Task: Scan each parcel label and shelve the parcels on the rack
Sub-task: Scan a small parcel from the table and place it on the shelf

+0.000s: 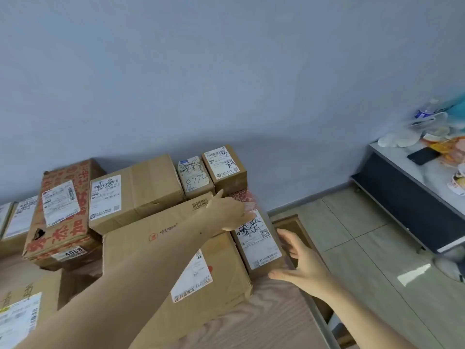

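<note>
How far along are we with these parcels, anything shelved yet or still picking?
Nothing looks shelved: no rack or scanner is in view. In hand: the left hand rests on the far end of a small labelled box and the right hand touches its near side, fingers spread, not yet lifting. Left: the large box, the red-printed box and the others around them.

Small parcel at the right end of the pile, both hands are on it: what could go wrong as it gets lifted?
1. The small parcel sits at the surface's edge; a slip could drop it to the floor.
2. The right hand touches it with straight fingers, not curled round, so hold may be weak.
3. The left hand covers part of its label, which could hinder scanning.
</note>
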`<action>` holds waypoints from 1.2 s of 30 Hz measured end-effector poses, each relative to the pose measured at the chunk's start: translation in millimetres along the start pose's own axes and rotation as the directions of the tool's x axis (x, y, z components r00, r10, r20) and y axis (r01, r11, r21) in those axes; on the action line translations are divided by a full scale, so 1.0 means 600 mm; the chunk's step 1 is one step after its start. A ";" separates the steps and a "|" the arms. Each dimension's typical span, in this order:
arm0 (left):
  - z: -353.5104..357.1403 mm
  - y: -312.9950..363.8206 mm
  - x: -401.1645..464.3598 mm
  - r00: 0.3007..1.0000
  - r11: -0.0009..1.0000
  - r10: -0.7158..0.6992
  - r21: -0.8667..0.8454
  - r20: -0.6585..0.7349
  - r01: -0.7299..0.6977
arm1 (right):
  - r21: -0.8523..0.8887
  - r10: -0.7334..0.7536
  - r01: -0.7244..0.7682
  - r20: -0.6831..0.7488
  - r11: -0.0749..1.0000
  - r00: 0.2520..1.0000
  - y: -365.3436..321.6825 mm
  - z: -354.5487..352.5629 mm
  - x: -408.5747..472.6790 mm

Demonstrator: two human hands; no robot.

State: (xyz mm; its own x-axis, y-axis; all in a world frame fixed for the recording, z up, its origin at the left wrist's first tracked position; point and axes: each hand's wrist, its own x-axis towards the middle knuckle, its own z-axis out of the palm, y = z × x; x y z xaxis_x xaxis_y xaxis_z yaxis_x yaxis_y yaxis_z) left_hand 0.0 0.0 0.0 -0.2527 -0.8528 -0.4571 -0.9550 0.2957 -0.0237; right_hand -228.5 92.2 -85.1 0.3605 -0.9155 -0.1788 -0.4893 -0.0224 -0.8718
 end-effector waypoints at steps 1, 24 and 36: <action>0.003 0.002 0.001 1.000 1.000 0.003 0.011 0.013 -0.003 | 0.025 -0.007 0.007 0.007 1.000 1.000 -0.001 0.003 0.002; -0.030 0.145 0.020 0.998 0.144 -0.010 -0.988 -0.061 -0.059 | 0.347 0.091 0.083 -0.456 0.934 0.885 0.029 -0.073 -0.071; 0.049 0.343 0.087 0.985 0.067 0.156 -0.996 0.076 0.066 | 0.526 0.299 0.116 -0.636 0.842 0.712 0.162 -0.109 -0.157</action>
State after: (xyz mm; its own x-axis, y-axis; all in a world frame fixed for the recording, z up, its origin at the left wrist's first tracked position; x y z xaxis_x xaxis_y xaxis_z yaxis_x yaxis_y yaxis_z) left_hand -205.2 29.0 -55.0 -0.3858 -0.7612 -0.5213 -0.2352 -0.4652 0.8534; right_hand -361.9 150.3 -123.5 -0.3945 -0.9136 -0.0981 0.0479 0.0862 -0.9951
